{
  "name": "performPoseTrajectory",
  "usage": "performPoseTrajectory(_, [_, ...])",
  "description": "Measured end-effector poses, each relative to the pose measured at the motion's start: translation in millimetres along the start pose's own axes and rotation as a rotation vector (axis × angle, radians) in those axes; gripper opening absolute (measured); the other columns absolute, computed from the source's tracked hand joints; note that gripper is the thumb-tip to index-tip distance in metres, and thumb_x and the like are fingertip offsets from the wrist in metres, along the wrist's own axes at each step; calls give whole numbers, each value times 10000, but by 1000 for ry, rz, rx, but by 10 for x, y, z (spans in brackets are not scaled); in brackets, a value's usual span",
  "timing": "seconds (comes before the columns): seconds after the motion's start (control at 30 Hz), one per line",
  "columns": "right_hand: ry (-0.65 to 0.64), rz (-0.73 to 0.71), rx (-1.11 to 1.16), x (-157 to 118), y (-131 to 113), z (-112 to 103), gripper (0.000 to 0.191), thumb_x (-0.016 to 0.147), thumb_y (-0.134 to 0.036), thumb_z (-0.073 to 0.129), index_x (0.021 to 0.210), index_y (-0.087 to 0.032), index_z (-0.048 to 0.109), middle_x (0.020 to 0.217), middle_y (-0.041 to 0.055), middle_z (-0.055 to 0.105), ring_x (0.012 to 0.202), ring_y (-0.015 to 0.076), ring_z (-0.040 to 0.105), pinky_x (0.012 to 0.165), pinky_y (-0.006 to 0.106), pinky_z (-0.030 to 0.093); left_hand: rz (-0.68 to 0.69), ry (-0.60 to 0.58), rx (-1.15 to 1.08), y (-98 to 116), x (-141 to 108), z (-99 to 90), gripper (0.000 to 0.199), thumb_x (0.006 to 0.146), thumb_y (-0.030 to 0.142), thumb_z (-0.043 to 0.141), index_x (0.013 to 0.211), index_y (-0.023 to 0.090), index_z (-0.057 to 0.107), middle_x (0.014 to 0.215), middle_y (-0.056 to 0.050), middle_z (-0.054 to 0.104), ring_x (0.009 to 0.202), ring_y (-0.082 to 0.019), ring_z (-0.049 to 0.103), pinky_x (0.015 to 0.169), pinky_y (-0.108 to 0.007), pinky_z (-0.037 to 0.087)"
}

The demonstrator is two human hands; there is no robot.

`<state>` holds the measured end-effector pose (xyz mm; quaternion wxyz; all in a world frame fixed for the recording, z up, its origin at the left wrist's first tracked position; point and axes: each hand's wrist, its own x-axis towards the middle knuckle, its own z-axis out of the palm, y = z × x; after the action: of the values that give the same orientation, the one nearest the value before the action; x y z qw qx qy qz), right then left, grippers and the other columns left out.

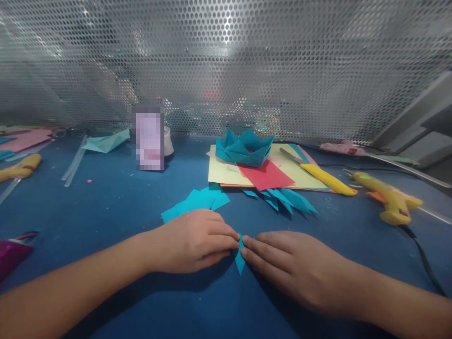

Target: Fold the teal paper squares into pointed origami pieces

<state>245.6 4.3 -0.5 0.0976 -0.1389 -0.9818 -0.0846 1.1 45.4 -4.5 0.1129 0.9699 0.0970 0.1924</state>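
- Shows, at the near middle of a dark blue, flat counter, a small, pointed piece of folded turquoise paper, lying between the left hand and the right hand.
- Points a narrow tip toward the near side, long axis running roughly front to back, across the line joining both hands.
- Lies just right of the left hand, just left of the right; touches fingertips of both, with neither clearly nearer.
- Has the left fingers bent slightly and close together, tips at the paper's left edge.
- Has the right fingers stretched low and close together, tips at the right edge.
- Hides both thumbs, leaving pinch or mere press unclear.
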Motion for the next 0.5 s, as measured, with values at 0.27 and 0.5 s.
performPoseTrajectory(0.27, [11,-5,-17,-4,-11,18,410,931,-57,281,1174,-28,610,1088,182,681,914,228,640,761,364,554,41,-19,32,-7,16,-23,215,960,167,452,998,123,659,1051,-98,695,832,-189,616,772,-331,488])
performPoseTrajectory(0.5, [-1,-8,-19,-10,-8,23,416,922,-54,284,1179,-22,609,1109,186,673,911,238,644,762,378,555,-13,-70,10,3,21,-34,203,938,147,467,1031,143,647,1042,-97,671,865,-200,598,780,-334,480])
